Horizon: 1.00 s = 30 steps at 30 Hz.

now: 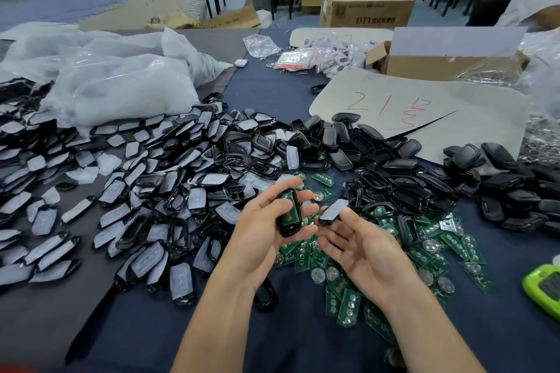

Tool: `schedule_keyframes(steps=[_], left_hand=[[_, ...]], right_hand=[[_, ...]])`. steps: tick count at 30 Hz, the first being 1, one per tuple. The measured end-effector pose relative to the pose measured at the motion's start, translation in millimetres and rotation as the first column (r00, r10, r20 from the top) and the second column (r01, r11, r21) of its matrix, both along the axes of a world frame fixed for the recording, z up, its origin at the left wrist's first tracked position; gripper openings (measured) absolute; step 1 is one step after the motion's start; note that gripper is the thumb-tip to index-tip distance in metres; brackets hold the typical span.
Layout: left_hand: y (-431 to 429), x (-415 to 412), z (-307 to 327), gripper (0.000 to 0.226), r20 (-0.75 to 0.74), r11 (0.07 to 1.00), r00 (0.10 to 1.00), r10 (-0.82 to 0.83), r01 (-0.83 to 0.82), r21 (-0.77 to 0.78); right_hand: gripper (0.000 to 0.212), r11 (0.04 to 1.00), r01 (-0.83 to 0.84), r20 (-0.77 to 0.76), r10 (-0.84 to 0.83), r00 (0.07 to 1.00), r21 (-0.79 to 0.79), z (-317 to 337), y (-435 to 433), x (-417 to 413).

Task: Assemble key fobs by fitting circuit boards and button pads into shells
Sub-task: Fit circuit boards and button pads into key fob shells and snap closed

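Your left hand [266,230] curls around a black shell [288,215] with a green circuit board [287,212] seated inside it, held palm-up just above the bench [272,333]. Your right hand [363,251] lies palm-up beside it, fingers mostly spread, and pinches a grey button pad [333,209] at the fingertips (a black rim shows at its lower end). The pad and the shell are close together but not touching.

The only bare stretch of bench is the dark cloth nearest you, between and under your forearms. The bench's near edge is out of view.

Loose circuit boards [439,251] are scattered directly below and to the right of your hands. To the left spreads a wide heap of padded shells [151,191], and to the right a heap of plain black covers [394,160]. One black frame [266,297] lies just under your left wrist. White plastic bags [121,85] bank up behind the left heap. A cardboard sheet [394,106] with red marks and an open box [439,60] stand behind the right heap. A green device [545,291] sits at the right edge.
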<state>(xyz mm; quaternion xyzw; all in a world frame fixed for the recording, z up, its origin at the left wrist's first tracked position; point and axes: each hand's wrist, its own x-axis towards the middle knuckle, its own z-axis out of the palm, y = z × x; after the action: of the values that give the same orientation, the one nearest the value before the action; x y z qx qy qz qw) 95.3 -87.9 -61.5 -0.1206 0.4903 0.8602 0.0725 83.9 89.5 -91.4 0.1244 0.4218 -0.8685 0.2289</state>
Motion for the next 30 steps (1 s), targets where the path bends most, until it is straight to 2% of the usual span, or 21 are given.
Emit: schedule_keyframes(steps=[3, 9, 17, 24, 27, 30], left_hand=[[1, 2, -1, 0.034, -0.004, 0.999, 1.000, -0.025, 0.025, 0.027], [5, 7, -4, 0.046, -0.044, 0.991, 0.994, -0.101, 0.097, -0.091], [5, 6, -6, 0.053, -0.030, 0.993, 0.995, -0.094, 0.092, -0.073], [6, 11, -3, 0.053, -0.059, 0.992, 0.996, -0.064, 0.057, -0.110], [6, 14, 0, 0.047, -0.036, 0.994, 0.999, -0.015, 0.011, -0.106], [4, 17, 3, 0.029, 0.026, 0.999, 0.999, 0.032, -0.032, -0.012]], right_hand=[[0.027, 1.000, -0.004, -0.022, 0.004, 1.000, 0.013, 1, -1, 1], [0.025, 1.000, -0.008, -0.021, 0.008, 1.000, 0.007, 1, 0, 1], [0.025, 1.000, -0.014, -0.050, 0.015, 0.999, 0.018, -2, 0, 0], [0.030, 0.999, 0.051, 0.000, -0.051, 0.999, -0.004, -3, 0, 1], [0.035, 0.998, 0.064, 0.004, -0.065, 0.998, 0.008, -3, 0, 1], [0.029, 0.998, 0.063, -0.001, -0.063, 0.998, 0.015, -3, -1, 1]])
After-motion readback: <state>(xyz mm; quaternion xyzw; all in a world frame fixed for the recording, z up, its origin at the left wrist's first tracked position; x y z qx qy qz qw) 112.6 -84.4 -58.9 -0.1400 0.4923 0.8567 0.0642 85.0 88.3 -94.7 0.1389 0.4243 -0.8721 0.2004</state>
